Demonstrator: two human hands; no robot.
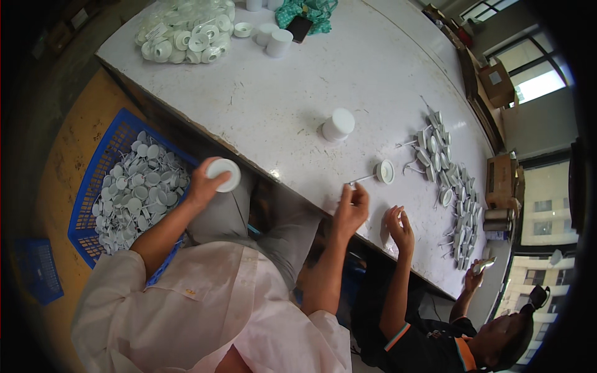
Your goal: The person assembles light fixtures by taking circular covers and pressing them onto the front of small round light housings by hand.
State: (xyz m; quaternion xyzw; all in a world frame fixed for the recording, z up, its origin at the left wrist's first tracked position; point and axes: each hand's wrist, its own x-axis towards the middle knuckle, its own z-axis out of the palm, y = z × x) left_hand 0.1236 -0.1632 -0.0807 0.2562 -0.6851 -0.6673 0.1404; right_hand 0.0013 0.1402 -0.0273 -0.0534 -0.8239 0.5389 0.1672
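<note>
My left hand point(205, 184) is closed round the edge of a white round plastic cap point(222, 175), held over my lap beside the table edge. A thin dark line hangs below the cap. Over the table's near edge, my right hand point(352, 208) has its fingertips curled together at the end of a white cord point(364, 180). That cord runs to a small white round cup point(385, 172) lying on its side, its hollow facing right. Farther back, a white cylindrical stack of round pieces point(339, 124) stands upright on the table.
Left of my legs sits a blue basket point(79, 214) full of white corded discs point(140, 186). A bag of white cups point(186, 37), a dark phone point(299, 28) and green cloth point(320, 13) lie far back. At right, a co-worker's hand point(400, 230) is near a row of corded cups point(460, 205).
</note>
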